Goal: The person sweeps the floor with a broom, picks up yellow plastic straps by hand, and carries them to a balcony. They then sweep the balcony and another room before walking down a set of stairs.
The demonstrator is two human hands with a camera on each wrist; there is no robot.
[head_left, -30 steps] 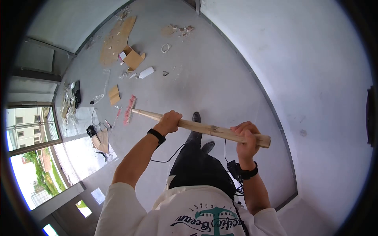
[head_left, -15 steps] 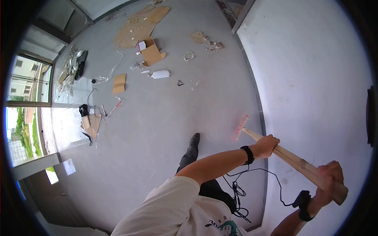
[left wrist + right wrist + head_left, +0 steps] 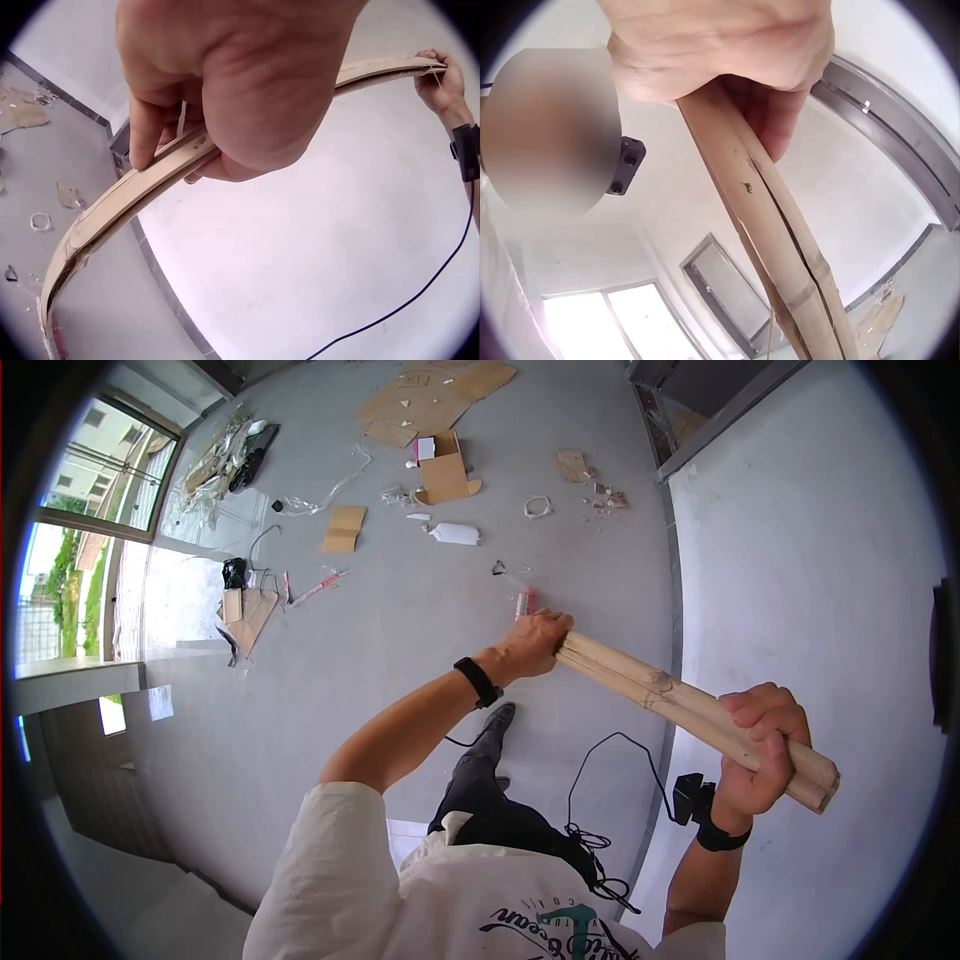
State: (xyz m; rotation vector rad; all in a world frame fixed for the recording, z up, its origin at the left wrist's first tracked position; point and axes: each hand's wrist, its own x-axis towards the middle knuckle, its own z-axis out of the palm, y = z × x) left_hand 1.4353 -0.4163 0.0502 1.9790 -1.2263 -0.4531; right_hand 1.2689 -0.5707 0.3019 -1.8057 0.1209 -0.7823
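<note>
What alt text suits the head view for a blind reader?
The left hand and right hand grip a thick, pale wooden pole; a red-and-white bristled head shows past the left hand. Beyond, an open brown cardboard box and a white plastic bottle lie on the grey floor.

Gray floor point(image 3: 612, 585) leaves my left fingers point(image 3: 553, 622) passage between the brush head point(image 3: 522, 604) and white wall point(image 3: 810, 590), while a bottle point(image 3: 457, 534) and open carton point(image 3: 442, 470) stand in the way ahead.

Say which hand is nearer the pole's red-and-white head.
Left. The left hand grips the pole partway along, between the red-and-white head and the right hand, which grips near the opposite end.
</note>
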